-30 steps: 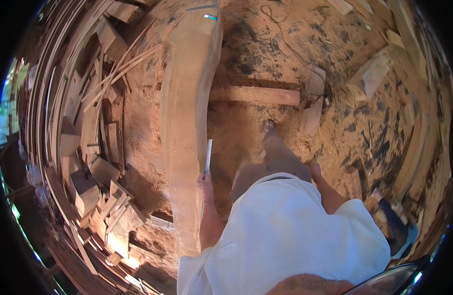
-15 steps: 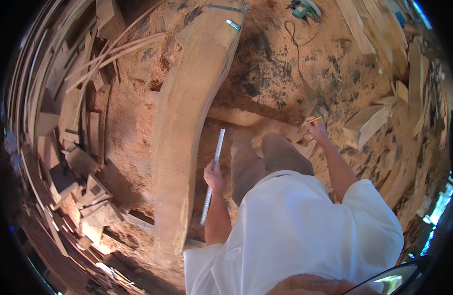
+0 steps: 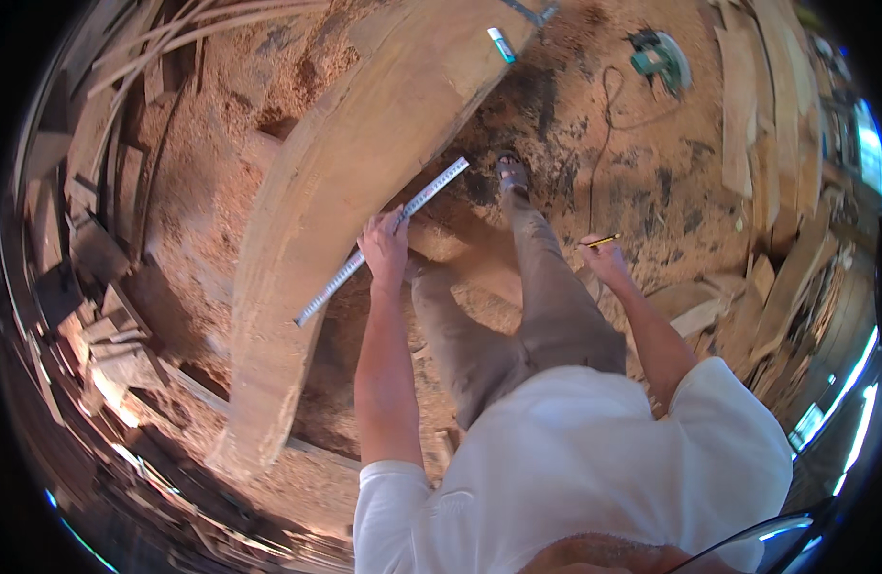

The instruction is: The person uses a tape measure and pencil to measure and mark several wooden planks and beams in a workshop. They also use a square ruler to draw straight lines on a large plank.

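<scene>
Treat the thin ruler (image 3: 422, 202), held across the long right edge of the plank (image 3: 307, 191), as probably light, stiff and slick, gripping near mid-length, as with the left hand (image 3: 385, 249), fingers closed; note the pencil (image 3: 602, 241) pinched in the right hand (image 3: 608, 260).

Left hand (image 3: 385, 247) gripping just left of centre, forearm (image 3: 387, 383) straight below; right hand (image 3: 607, 262) pinched tight, right of centre!
</scene>
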The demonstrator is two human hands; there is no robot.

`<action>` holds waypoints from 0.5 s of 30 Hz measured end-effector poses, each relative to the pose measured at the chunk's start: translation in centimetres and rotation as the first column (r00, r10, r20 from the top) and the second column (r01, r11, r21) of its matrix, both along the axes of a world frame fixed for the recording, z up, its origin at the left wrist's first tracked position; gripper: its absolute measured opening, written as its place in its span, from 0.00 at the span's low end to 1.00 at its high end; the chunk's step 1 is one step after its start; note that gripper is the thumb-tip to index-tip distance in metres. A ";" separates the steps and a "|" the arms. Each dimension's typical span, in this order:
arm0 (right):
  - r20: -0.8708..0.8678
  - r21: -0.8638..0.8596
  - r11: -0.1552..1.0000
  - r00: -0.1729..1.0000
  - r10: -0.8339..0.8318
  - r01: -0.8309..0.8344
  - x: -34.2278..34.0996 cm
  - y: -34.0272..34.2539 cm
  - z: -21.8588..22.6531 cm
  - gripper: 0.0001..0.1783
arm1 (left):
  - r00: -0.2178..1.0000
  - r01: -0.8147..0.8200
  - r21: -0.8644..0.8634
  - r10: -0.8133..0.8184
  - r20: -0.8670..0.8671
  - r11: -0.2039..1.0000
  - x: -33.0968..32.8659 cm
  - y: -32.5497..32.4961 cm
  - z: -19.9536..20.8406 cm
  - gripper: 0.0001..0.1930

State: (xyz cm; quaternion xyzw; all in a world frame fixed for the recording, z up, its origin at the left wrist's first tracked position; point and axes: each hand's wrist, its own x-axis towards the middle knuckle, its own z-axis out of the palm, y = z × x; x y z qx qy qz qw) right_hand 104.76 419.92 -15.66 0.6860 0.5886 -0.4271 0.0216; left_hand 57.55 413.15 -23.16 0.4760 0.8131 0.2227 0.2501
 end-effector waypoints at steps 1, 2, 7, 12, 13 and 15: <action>-0.002 -0.006 0.998 0.998 0.068 -0.068 -0.7 3.3 -2.2 0.16 | 1.000 -0.003 0.005 0.003 -0.017 1.000 0.2 3.2 -1.8 0.15; -0.006 -0.023 0.991 0.991 0.132 -0.132 -2.4 6.3 -3.6 0.16 | 0.999 -0.004 -0.003 0.004 -0.033 1.000 0.3 5.5 -3.7 0.15; -0.167 -0.026 0.967 0.955 0.244 -0.252 -9.8 16.4 -8.0 0.13 | 0.996 0.037 0.032 -0.034 -0.085 0.999 -0.2 10.3 -11.3 0.14; -0.394 -0.031 0.973 0.897 0.197 -0.228 -13.8 22.4 -13.6 0.10 | 0.996 0.057 0.116 -0.048 -0.074 0.992 -1.3 12.8 -15.1 0.15; -0.434 -0.010 0.974 0.879 0.198 -0.225 -14.5 23.2 -14.3 0.10 | 0.996 0.070 0.130 -0.061 -0.071 0.989 -1.6 13.0 -15.5 0.15; -0.466 -0.047 0.974 0.867 0.176 -0.223 -15.9 24.7 -15.4 0.09 | 0.993 0.107 0.154 -0.098 -0.067 0.982 -1.9 13.6 -15.9 0.16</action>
